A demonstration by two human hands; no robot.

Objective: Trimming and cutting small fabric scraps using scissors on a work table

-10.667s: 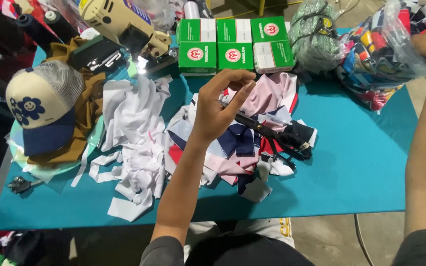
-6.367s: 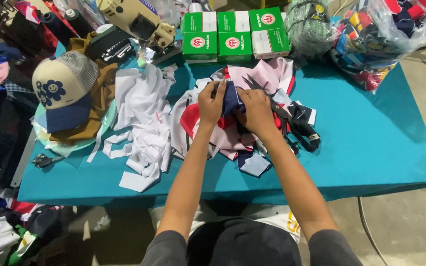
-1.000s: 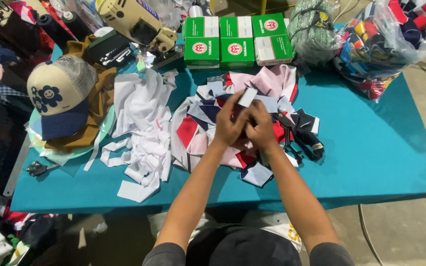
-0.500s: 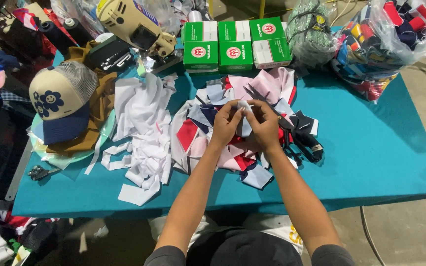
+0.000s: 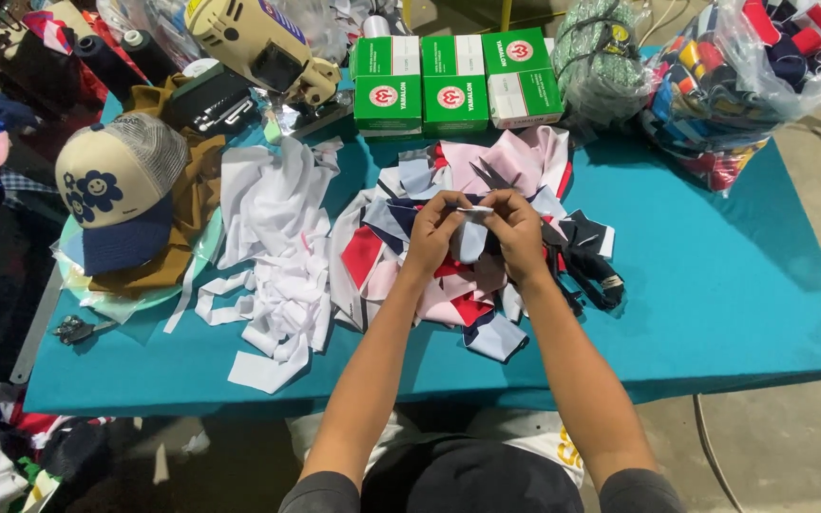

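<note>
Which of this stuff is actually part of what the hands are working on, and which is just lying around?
In hand: left hand, right hand, pale fabric piece, mixed scraps.

Lying about: scissors, white strips, cap, green boxes, cutter, plastic bag.

The person wears a dark grey short-sleeved top whose sleeves end above the elbows, leaving both forearms, the left hand [image 5: 434,237] and the right hand [image 5: 517,237] bare, with no gloves, watch or rings visible.
</note>
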